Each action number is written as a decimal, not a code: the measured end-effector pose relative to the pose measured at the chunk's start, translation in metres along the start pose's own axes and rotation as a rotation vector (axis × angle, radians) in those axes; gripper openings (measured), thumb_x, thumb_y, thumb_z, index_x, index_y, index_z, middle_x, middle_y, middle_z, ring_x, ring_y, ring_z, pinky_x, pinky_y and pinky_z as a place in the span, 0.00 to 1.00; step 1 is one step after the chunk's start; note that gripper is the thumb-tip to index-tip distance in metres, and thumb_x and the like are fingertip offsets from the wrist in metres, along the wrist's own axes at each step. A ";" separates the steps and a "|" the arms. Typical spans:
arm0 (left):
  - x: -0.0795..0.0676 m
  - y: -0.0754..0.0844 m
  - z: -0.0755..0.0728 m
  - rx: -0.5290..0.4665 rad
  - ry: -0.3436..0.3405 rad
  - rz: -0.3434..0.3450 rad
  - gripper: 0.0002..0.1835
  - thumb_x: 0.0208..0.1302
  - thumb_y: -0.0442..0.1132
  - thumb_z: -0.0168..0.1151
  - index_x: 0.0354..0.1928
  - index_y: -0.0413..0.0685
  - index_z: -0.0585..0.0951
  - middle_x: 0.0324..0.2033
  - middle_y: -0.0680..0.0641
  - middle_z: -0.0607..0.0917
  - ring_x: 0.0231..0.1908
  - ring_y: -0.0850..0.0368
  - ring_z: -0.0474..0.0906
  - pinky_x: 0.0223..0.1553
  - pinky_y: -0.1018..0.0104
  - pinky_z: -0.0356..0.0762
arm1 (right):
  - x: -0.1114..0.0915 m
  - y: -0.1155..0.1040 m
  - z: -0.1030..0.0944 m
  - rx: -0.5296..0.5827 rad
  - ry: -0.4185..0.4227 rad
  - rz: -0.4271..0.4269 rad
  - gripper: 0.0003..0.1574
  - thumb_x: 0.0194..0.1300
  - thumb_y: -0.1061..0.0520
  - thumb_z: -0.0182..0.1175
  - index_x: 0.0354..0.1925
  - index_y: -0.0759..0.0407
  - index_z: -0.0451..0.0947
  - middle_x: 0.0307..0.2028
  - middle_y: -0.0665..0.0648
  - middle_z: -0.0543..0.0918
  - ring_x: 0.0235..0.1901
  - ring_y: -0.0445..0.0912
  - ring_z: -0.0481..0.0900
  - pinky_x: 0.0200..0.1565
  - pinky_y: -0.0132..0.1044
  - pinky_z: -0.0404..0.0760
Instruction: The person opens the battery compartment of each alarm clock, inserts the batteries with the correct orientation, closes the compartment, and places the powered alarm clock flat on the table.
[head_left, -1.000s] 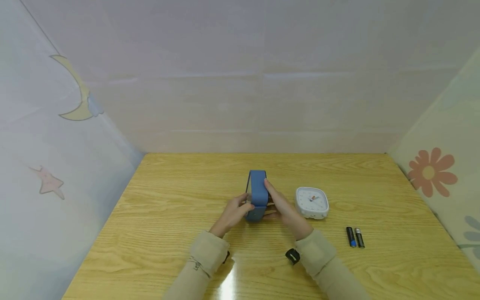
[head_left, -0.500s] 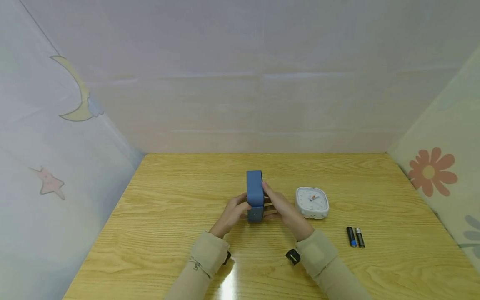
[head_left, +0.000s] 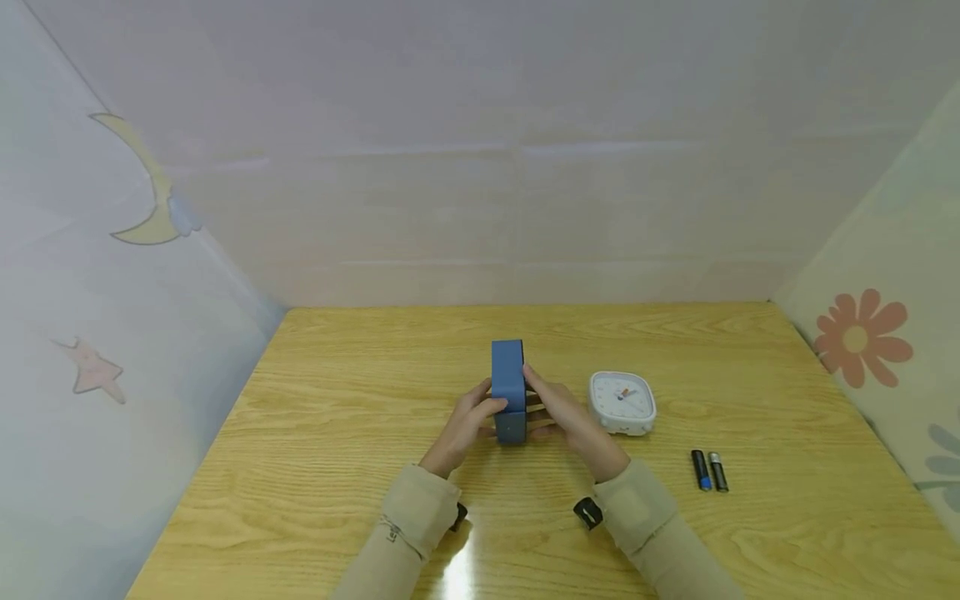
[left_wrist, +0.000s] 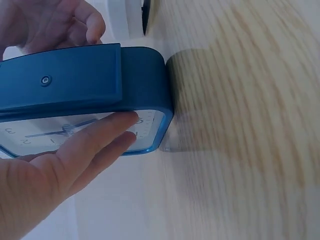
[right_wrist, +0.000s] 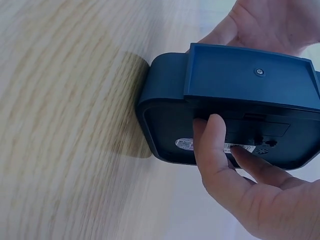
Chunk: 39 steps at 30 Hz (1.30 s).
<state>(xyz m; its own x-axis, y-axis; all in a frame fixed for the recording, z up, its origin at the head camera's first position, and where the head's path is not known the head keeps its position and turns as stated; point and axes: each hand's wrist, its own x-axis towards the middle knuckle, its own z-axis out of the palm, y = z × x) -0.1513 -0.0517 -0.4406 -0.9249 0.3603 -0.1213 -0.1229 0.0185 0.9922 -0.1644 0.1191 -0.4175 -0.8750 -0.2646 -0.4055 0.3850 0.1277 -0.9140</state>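
A blue alarm clock (head_left: 507, 371) stands edge-on on the table between both hands. My left hand (head_left: 459, 429) holds it from the left, thumb over its upper edge. In the left wrist view, the fingers of that hand lie across the white dial (left_wrist: 52, 134). My right hand (head_left: 566, 417) holds the other side, thumb along the edge. In the right wrist view, its bent fingers touch the black back (right_wrist: 165, 130), by a label and small knobs. A raised blue panel with a screw (right_wrist: 259, 72) runs along the side facing me.
A white alarm clock (head_left: 622, 402) lies face up just right of the right hand. Farther right, two batteries (head_left: 701, 471) lie side by side on the wooden table (head_left: 337, 375). Printed cloth walls (head_left: 450, 200) stand behind and at both sides.
The blue alarm clock has turned slightly, so its dial has gone from the head view and its edge faces up. The left thumb has shifted up onto that edge.
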 end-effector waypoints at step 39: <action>-0.002 -0.006 -0.005 -0.221 0.102 0.004 0.32 0.63 0.49 0.39 0.61 0.31 0.61 0.43 0.41 0.76 0.41 0.54 0.75 0.42 0.49 0.74 | 0.023 0.018 0.002 -0.061 0.139 -0.118 0.12 0.61 0.71 0.52 0.43 0.74 0.75 0.33 0.62 0.80 0.29 0.45 0.77 0.37 0.47 0.78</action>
<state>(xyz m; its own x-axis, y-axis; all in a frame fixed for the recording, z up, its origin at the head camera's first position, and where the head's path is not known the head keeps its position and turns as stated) -0.1505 -0.0570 -0.4460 -0.9557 0.2640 -0.1302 -0.1842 -0.1913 0.9641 -0.1774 0.1129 -0.4431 -0.9468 -0.1468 -0.2865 0.2626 0.1624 -0.9511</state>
